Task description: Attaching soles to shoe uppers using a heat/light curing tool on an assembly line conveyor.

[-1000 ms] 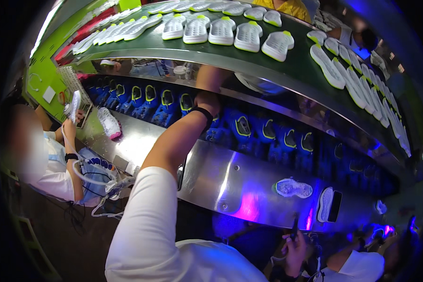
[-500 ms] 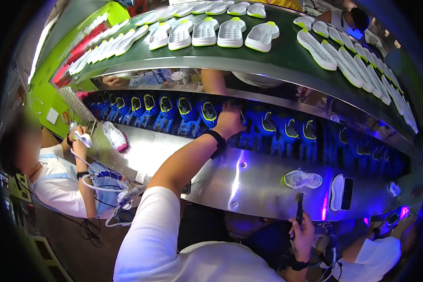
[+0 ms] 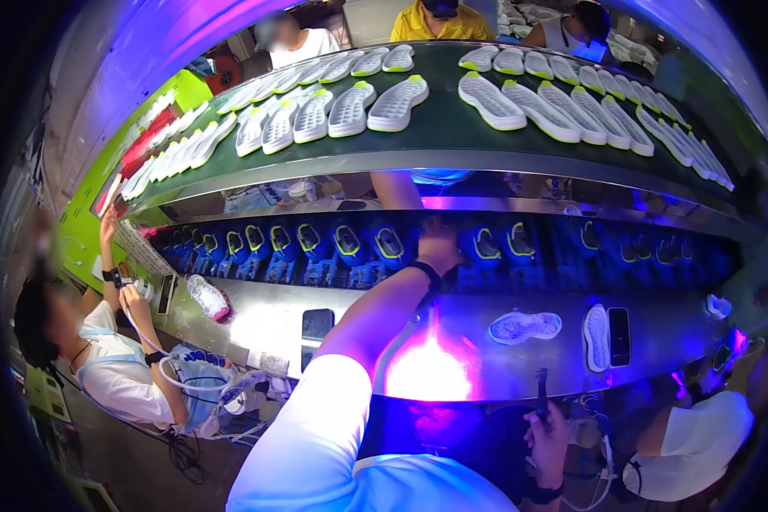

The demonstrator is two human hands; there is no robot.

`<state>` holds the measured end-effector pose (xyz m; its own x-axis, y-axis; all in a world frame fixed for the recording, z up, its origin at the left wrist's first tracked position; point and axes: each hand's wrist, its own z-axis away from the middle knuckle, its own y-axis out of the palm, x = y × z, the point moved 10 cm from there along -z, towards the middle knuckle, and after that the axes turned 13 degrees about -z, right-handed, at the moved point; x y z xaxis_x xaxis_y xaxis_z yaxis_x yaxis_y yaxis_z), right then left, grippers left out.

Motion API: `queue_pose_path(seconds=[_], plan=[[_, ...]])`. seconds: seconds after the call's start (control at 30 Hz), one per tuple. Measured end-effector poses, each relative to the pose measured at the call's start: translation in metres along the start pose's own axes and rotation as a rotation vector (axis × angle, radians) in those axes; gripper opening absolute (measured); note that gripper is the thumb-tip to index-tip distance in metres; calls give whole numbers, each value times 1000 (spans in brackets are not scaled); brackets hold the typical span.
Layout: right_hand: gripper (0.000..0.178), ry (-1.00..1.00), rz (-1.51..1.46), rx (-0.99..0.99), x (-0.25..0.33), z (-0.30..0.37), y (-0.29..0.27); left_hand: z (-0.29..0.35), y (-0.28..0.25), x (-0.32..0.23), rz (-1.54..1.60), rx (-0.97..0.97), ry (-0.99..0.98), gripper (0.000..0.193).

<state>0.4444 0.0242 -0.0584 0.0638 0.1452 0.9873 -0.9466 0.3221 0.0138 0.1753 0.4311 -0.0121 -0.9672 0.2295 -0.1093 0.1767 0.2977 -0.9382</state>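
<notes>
Stainless steel forms the table (image 3: pixel 546 373), which runs across the view with a bright pink-white glare near its front edge. Behind it, blue shoes (image 3: pixel 390 243) with yellow-green collar trim stand in a long, shadowed row. The left hand (image 3: pixel 439 246) extends over the table into this row, between a shoe on its left and a shoe on its right. Its fingers are lost in shadow; whether they are open or closed on a shoe cannot be determined. A dark wristband (image 3: pixel 427 274) encircles the left wrist.

The right hand (image 3: pixel 547 431) is positioned in front of the table's near edge. Its fingers are closed around the handle of a dark brush (image 3: pixel 542 394), held upright with the head at the top.

Placed on the table, right of the left forearm, are one whitish sole (image 3: pixel 525 327) lying crosswise and one white sole (image 3: pixel 597 338) lying lengthwise, just beside a black phone (image 3: pixel 619 336). Left of the forearm are a dark phone (image 3: pixel 317 323) and, farther left, a white shoe with pink trim (image 3: pixel 207 296).

Above the row, a green shelf (image 3: pixel 439 143) carries rows of white soles edged in yellow-green. A co-worker (image 3: pixel 128 384) is at the left.
</notes>
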Motion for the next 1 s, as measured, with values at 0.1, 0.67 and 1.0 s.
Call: queue_pose_path(seconds=[0.1, 0.67, 1.0], plan=[[39, -30, -40, -25, -8, 0, -16, 12, -16, 9, 133, -86, 80, 82], [47, -206, 127, 124, 84, -3, 24, 260, -62, -53, 173, 283, 319, 78], [44, -271, 258, 248, 128, 32, 52, 315, -209, -57, 795, -362, 581, 60]])
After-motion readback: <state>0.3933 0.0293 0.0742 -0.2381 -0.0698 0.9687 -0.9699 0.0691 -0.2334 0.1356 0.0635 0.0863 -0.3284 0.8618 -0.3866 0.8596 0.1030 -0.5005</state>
